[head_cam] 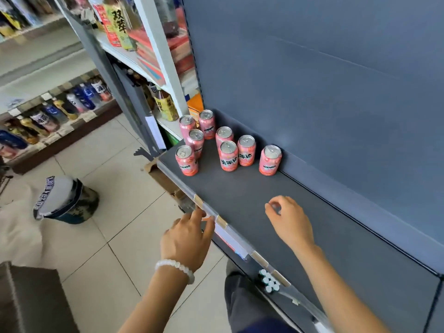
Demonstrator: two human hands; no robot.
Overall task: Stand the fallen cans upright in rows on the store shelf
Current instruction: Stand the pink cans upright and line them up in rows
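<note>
Eight pink cans point(229, 156) stand upright at the far end of the dark matte shelf point(312, 241), leaving wide bare room nearer. The left hand point(187, 239) rests loosely spread, empty, on the clear plastic front strip point(230, 234); the right hand point(289, 221) hovers curled, empty.

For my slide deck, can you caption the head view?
Eight pink cans stand upright on the dark shelf, both hands, left and right, empty.
</note>
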